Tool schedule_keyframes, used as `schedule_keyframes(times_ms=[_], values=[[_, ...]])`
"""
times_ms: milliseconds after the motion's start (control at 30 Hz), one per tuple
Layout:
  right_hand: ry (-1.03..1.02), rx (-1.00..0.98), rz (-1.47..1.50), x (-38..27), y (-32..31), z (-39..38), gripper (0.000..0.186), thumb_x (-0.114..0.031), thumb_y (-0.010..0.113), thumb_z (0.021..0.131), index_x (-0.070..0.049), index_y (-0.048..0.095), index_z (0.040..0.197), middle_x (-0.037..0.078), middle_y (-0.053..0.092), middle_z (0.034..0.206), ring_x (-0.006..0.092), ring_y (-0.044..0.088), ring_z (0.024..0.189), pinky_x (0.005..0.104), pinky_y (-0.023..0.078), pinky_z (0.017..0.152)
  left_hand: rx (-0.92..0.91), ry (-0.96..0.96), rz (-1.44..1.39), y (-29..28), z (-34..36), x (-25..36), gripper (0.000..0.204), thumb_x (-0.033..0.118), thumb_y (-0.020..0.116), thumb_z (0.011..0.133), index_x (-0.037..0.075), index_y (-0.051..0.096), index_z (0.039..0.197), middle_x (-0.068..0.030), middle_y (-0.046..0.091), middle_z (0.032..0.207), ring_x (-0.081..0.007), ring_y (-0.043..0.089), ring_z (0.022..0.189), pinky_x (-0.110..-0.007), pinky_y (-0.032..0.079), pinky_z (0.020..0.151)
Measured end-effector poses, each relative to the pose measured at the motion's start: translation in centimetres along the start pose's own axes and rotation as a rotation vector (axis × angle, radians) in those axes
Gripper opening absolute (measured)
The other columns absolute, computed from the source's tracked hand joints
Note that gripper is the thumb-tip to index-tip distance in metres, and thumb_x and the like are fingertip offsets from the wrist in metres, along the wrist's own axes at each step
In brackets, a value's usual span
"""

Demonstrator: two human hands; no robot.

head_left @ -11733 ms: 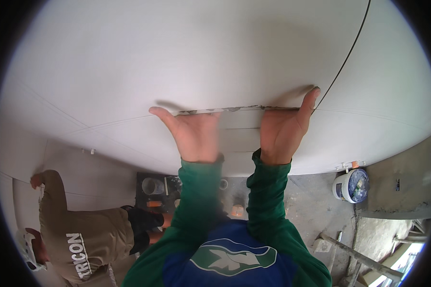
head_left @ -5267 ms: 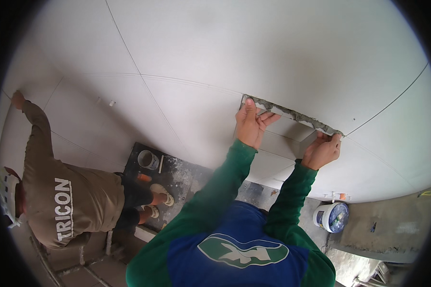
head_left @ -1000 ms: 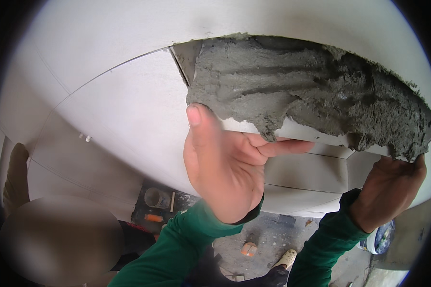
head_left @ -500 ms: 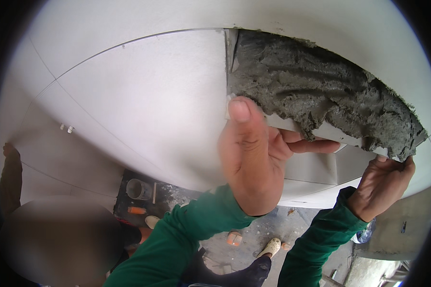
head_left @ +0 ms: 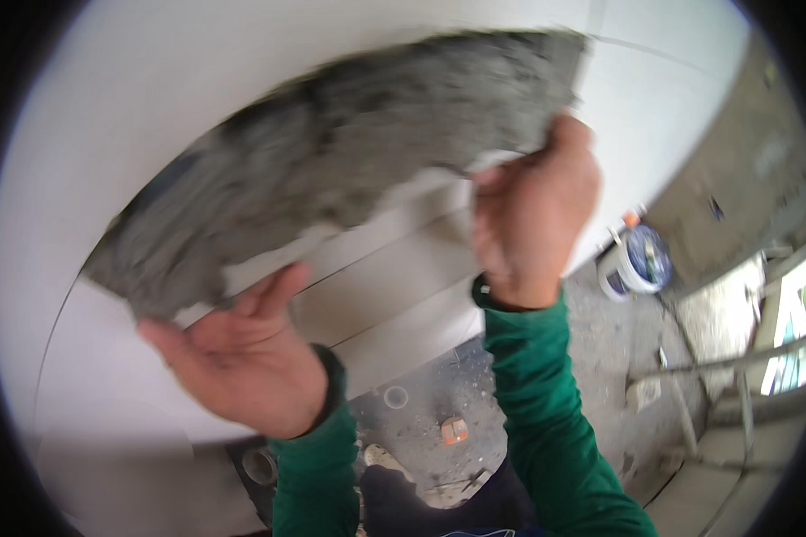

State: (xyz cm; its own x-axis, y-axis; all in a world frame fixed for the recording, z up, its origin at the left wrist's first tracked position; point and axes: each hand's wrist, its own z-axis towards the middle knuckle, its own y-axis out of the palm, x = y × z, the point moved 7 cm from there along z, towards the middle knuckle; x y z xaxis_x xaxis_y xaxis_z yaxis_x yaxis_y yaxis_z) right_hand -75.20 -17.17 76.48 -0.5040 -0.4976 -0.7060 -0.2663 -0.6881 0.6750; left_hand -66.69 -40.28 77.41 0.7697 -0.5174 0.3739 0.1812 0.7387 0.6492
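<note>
A long white tile spans the upper middle, blurred by motion. Thick grey mortar covers the face turned toward me, with a pale edge showing below it. My left hand grips the tile's lower left edge, thumb at the mortar side and fingers underneath. At the right end, my right hand is closed round the edge, its fingertips partly hidden. Behind the tile rises a white tiled wall; whether the tile touches it I cannot tell.
A white bucket stands at the right by a bare grey wall. Below lie an orange-and-white block and a ring-shaped item. A grey pail sits lower left. Poles stand at the right.
The view has swung right, bringing the bucket and poles in and losing the other person at left. Both hands still hold the mortar-covered tile, which now appears farther left and tilted up to the right.
</note>
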Motion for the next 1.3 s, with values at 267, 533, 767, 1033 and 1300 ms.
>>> schedule_keyframes(times_ms=[267, 533, 767, 1033, 1300], values=[[-0.008, -0.184, 0.286, -1.9, 0.3, 0.8, 0.038, -0.023, 0.037, 0.097, 0.009, 0.057, 0.094, 0.015, 0.066, 0.082, 0.0202, 0.065, 0.061, 0.03, 0.055, 0.046, 0.138, 0.011, 0.266, 0.5, 0.1, -0.2, 0.05, 0.035, 0.038, 0.1, -0.009, 0.043, 0.123, -0.0228, 0.058, 0.117, -0.0374, 0.066, 0.082, -0.04, 0.058, 0.077], [-0.03, -0.233, 0.182, -1.3, -0.3, 0.8, 0.046, -0.029, 0.036, 0.1, 0.01, 0.058, 0.088, 0.014, 0.064, 0.071, 0.0203, 0.062, 0.054, 0.0294, 0.054, 0.046, 0.274, 0.104, 0.373, 0.2, -0.5, -0.6, 0.049, 0.033, 0.04, 0.1, -0.009, 0.041, 0.124, -0.0244, 0.057, 0.116, -0.0322, 0.066, 0.085, -0.037, 0.058, 0.078], [0.036, -0.231, 0.228, -1.2, -0.1, 0.6, 0.045, -0.028, 0.038, 0.101, 0.011, 0.055, 0.087, 0.015, 0.063, 0.071, 0.0209, 0.063, 0.055, 0.0304, 0.054, 0.046, 0.204, 0.098, 0.328, -0.6, -0.3, 0.2, 0.041, 0.029, 0.045, 0.1, -0.009, 0.046, 0.116, -0.0232, 0.059, 0.111, -0.0282, 0.067, 0.077, -0.034, 0.06, 0.072], [0.097, -0.204, 0.267, -1.5, -0.2, 0.7, 0.044, -0.028, 0.039, 0.1, 0.011, 0.053, 0.088, 0.016, 0.063, 0.073, 0.022, 0.064, 0.057, 0.032, 0.056, 0.049, 0.194, 0.087, 0.341, -0.7, -0.6, 0.2, 0.039, 0.029, 0.047, 0.099, -0.007, 0.048, 0.113, -0.0211, 0.06, 0.11, -0.0241, 0.066, 0.072, -0.034, 0.061, 0.07], [0.093, -0.192, 0.169, -0.2, -0.1, 0.1, 0.037, -0.027, 0.04, 0.101, 0.006, 0.056, 0.097, 0.009, 0.062, 0.075, 0.0156, 0.061, 0.059, 0.0285, 0.054, 0.051, 0.096, 0.068, 0.26, -0.1, -0.4, 0.7, 0.042, 0.032, 0.041, 0.101, -0.005, 0.05, 0.117, -0.0173, 0.064, 0.104, -0.021, 0.064, 0.077, -0.035, 0.058, 0.075]])
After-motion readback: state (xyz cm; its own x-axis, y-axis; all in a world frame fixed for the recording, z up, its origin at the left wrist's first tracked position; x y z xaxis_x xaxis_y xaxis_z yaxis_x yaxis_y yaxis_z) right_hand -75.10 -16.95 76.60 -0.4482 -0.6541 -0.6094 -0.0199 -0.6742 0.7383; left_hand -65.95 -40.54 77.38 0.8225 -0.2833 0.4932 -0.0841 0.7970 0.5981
